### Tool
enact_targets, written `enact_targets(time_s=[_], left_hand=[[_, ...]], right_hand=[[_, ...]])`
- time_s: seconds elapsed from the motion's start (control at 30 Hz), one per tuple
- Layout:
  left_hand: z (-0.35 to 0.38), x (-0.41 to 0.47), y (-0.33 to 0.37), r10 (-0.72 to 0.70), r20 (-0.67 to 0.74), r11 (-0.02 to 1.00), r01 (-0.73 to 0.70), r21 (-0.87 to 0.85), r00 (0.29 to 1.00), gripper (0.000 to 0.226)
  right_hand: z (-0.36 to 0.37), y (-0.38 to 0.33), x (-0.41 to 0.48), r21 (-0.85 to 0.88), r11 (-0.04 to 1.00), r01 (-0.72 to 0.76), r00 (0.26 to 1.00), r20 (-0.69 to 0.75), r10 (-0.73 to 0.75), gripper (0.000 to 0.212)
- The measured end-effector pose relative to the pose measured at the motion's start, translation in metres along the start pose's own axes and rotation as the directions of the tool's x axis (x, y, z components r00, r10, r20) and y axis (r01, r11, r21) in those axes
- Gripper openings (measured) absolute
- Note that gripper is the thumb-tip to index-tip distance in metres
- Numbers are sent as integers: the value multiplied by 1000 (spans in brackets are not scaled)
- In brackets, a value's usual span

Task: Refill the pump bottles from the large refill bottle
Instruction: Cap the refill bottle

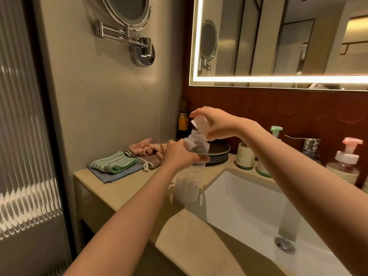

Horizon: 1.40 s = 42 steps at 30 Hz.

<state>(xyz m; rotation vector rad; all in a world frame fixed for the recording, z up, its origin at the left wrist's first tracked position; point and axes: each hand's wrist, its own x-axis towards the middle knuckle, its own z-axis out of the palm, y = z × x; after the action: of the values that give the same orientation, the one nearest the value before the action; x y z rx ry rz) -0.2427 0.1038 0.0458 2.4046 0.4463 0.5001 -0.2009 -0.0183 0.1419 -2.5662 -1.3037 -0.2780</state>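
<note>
left hand [177,154] gripped the refill bottle [194,166]; right hand [215,124] pinched its white cap [200,124] just off the neck, pouring likely next

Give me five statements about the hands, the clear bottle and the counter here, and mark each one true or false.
1. The left hand grips the clear refill bottle around its upper body. True.
2. The white cap is screwed down on the bottle's neck. False: the right hand holds it tilted, above the open threaded neck.
3. The green-pump bottle stands on the counter behind the sink. True.
4. The folded cloths lie inside the sink. False: they lie on the counter left of the bottle.
5. The pink-pump bottle has its pump removed. False: the pump sits on it.
</note>
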Motion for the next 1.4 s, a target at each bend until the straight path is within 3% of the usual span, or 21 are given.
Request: enact_targets(time_s=[0.17,0.3,0.7,1.03,1.23,1.4], left_hand=[[3,-5,-8,4,-9,1000,-4,2,1000,77],[4,-5,-15,4,-33,1000,-5,-24,999,92],[12,1,-21,-13,-33,995,10,-95,999,112],[18,14,-28,-19,-35,994,15,-104,999,111],[17,16,-32,-2,-15,987,0,-162,1000,108],[19,22,-35,5,26,988,-1,-152,1000,118]], right_hand=[[-5,-18,-2,-42,998,-37,991,125,42,84],[-5,-32,2,-79,997,-28,983,181,42,85],[-25,-40,12,-78,991,-106,939,320,125,72],[-15,-41,13,-144,990,-8,963,266,46,71],[-13,-38,13,-61,998,0,972,236,14,71],[-9,-44,13,8,1000,16,980,197,-17,65]])
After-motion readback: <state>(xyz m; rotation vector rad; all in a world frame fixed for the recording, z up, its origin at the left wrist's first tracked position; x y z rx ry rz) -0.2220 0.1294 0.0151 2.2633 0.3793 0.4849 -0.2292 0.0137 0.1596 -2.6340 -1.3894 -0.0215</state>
